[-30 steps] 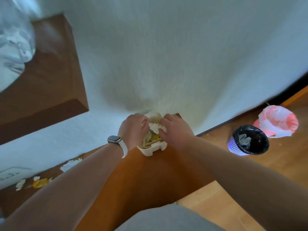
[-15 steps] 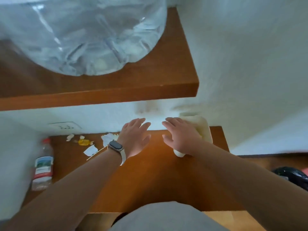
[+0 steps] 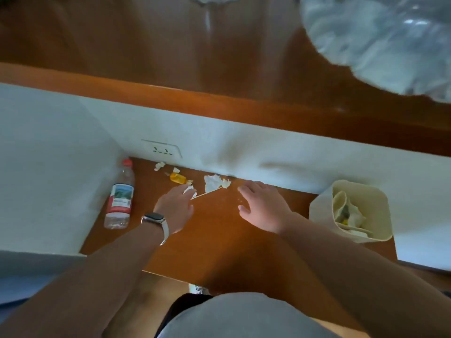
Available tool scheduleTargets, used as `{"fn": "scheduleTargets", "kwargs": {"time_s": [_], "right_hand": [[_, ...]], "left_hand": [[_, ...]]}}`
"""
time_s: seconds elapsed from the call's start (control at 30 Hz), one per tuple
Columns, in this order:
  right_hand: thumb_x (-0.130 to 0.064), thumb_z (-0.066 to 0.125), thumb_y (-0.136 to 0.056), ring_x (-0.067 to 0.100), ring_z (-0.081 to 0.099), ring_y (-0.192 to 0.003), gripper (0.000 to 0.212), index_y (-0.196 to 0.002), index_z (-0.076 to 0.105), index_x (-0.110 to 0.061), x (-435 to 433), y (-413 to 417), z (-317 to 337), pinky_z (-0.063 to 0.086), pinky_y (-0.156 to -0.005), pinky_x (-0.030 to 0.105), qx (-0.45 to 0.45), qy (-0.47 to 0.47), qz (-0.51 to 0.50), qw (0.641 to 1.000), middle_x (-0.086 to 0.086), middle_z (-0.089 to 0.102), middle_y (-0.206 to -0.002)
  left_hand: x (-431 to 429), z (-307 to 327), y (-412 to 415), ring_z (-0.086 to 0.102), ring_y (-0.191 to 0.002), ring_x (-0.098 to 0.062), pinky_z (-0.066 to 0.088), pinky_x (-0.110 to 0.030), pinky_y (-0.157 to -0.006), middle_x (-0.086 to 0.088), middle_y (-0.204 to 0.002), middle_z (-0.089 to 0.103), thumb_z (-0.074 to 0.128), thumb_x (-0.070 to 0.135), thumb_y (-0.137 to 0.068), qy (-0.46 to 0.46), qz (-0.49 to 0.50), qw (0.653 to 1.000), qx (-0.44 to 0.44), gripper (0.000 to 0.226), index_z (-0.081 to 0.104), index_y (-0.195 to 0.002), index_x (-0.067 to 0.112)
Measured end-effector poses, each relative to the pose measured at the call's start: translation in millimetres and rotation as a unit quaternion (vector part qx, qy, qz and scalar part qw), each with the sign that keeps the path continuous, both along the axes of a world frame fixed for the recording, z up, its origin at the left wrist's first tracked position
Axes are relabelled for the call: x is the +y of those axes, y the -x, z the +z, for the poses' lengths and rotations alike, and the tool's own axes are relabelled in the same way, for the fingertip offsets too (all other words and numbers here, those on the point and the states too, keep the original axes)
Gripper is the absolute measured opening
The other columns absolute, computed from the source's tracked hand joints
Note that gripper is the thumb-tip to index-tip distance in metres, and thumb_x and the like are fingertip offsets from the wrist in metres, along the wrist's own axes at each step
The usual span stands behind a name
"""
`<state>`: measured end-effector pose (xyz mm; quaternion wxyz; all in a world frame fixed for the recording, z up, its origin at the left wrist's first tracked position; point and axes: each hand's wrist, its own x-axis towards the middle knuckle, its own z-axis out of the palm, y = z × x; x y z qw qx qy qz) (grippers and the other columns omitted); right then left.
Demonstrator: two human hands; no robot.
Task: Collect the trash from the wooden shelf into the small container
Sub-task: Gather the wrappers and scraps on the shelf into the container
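Observation:
On the lower wooden shelf point(image 3: 219, 240) lie scraps of trash near the wall: crumpled white paper point(image 3: 214, 182), a yellow wrapper point(image 3: 177, 177), small white bits point(image 3: 159, 165) and a thin stick point(image 3: 207, 193). My left hand point(image 3: 177, 206), with a watch on the wrist, is open, and its fingertips touch a small white scrap point(image 3: 189, 190). My right hand point(image 3: 262, 206) hovers open just right of the crumpled paper, holding nothing. The small cream container point(image 3: 380, 208) stands at the shelf's right end with paper trash inside.
A plastic water bottle point(image 3: 119, 198) with a red cap stands at the shelf's left end by the side wall. A wall socket point(image 3: 162, 149) sits above the trash. An upper wooden shelf point(image 3: 219, 101) overhangs, carrying a large clear water jug point(image 3: 380, 40).
Both hands have left the container and moved left across the shelf to the scraps by the wall. The view has swung left, so the container is now at the right.

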<state>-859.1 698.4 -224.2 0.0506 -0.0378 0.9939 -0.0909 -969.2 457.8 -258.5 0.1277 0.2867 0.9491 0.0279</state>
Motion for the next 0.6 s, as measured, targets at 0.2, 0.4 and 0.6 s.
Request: {"fn": "scheduleTargets", "kwargs": {"time_s": [0.2,0.4,0.6], "right_hand": [[-0.038,0.051,-0.092,0.022,0.056,-0.113,0.041,-0.124,0.053,-0.012,-29,33,-23,0.05,-0.093,0.039,-0.047,-0.029,-0.002,0.998,0.005,0.058,-0.125],[-0.031,0.054,-0.092,0.023,0.058,-0.107,0.037,-0.124,0.055,-0.012,-55,71,-46,0.054,-0.086,0.039,-0.058,-0.03,-0.046,0.997,0.006,0.058,-0.123],[-0.027,0.053,-0.092,0.024,0.057,-0.101,0.041,-0.13,0.052,-0.013,-71,106,-76,0.052,-0.08,0.036,-0.048,-0.007,-0.14,0.989,0.008,0.058,-0.118]], "left_hand": [[-29,-33,34,0.046,-0.133,-0.024,0.05,-0.039,-0.099,-0.001,-0.148,0.046,0.056,0.017,-0.096,-0.013,0.03,0.998,-0.051,0.046,0.046,-0.141,0.023],[-30,-56,49,0.049,-0.129,-0.021,0.049,-0.034,-0.098,0.001,-0.144,0.049,0.054,0.027,-0.099,-0.046,-0.021,0.997,-0.06,0.043,0.045,-0.141,0.023],[-26,-70,63,0.052,-0.116,-0.021,0.051,-0.035,-0.089,-0.002,-0.128,0.057,0.05,0.032,-0.1,-0.091,-0.031,0.994,-0.048,0.044,0.044,-0.142,0.021]]}}
